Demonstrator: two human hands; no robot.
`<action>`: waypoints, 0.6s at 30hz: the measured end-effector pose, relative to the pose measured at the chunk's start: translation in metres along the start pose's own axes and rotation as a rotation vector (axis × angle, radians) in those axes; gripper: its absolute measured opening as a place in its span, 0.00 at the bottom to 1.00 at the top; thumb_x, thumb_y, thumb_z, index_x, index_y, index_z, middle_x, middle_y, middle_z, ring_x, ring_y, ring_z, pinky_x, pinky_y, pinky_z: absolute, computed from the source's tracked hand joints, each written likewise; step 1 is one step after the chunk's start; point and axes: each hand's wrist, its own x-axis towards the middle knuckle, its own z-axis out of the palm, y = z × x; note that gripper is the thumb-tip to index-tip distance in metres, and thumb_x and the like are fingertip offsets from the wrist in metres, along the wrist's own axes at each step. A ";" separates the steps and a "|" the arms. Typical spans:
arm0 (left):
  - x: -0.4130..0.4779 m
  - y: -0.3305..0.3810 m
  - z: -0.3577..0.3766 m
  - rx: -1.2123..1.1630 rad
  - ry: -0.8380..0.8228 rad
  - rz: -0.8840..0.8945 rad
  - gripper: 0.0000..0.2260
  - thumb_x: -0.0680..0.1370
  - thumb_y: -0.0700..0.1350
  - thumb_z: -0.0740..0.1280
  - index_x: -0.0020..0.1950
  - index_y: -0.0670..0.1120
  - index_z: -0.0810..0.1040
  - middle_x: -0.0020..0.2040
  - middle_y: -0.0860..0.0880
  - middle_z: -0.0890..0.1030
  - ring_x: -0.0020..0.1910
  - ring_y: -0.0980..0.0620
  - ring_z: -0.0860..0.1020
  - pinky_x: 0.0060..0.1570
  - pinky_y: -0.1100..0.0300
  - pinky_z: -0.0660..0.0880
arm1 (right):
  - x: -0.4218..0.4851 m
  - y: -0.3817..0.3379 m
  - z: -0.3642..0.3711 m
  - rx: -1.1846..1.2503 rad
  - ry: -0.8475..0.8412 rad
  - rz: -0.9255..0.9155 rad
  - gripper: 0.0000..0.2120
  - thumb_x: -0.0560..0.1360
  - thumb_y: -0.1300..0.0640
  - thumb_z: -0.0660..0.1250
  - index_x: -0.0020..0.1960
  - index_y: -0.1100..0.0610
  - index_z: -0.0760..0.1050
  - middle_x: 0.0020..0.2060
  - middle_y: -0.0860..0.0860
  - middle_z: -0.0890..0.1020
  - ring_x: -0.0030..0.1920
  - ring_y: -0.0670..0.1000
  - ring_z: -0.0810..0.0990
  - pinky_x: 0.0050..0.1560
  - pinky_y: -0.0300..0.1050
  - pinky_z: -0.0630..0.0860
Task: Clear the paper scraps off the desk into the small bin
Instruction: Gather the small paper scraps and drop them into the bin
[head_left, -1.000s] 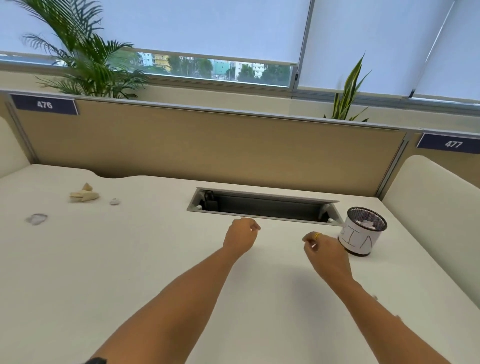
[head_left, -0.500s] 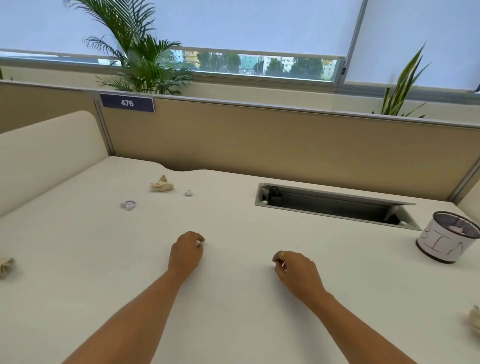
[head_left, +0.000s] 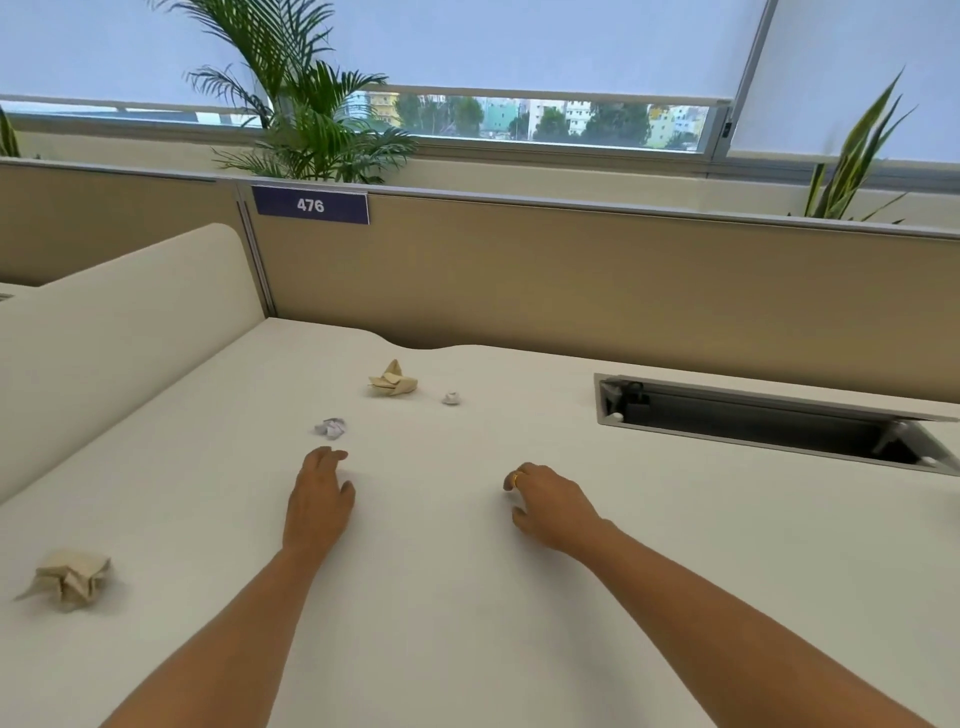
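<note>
White desk (head_left: 467, 597) bounded at the rear by a tan partition (head_left: 571, 291) carrying a label reading 476 (head_left: 310, 205); a window and two plants stand behind it. Four paper scraps lie on the left half of the desk: a crumpled tan scrap (head_left: 393, 380) near the back edge, with a tiny white ball (head_left: 451, 398) just to its right; a small white wad with purplish marks (head_left: 331, 427) nearer; and a larger crumpled tan scrap (head_left: 70, 578) by the near left edge. The left hand (head_left: 319, 499) reaches forward, fingers relaxed, tips just short of the white wad and gripping nothing. The right hand (head_left: 550, 506), wearing a gold ring, hovers well apart from it, fingers loosely curled, nothing seen in its grasp. A recessed cable tray (head_left: 753, 415) lies open at right.
</note>
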 end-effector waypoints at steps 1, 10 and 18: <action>0.006 -0.005 -0.001 -0.013 0.005 -0.007 0.20 0.75 0.34 0.64 0.66 0.38 0.69 0.70 0.40 0.66 0.68 0.41 0.67 0.64 0.47 0.67 | 0.010 -0.007 0.001 -0.017 -0.016 -0.006 0.18 0.77 0.59 0.59 0.67 0.56 0.68 0.64 0.51 0.72 0.64 0.53 0.70 0.59 0.47 0.71; 0.057 -0.034 0.004 -0.074 0.028 -0.005 0.25 0.75 0.37 0.65 0.71 0.38 0.62 0.72 0.38 0.61 0.68 0.38 0.66 0.62 0.45 0.68 | 0.098 -0.051 0.004 -0.043 0.013 -0.006 0.28 0.75 0.64 0.61 0.72 0.57 0.58 0.70 0.54 0.64 0.65 0.57 0.69 0.57 0.52 0.73; 0.089 -0.034 0.016 -0.093 0.020 0.062 0.27 0.78 0.45 0.63 0.73 0.43 0.57 0.72 0.40 0.63 0.67 0.39 0.68 0.64 0.43 0.69 | 0.146 -0.058 0.007 -0.054 0.112 0.005 0.34 0.75 0.69 0.58 0.76 0.56 0.48 0.74 0.56 0.57 0.68 0.59 0.64 0.59 0.53 0.73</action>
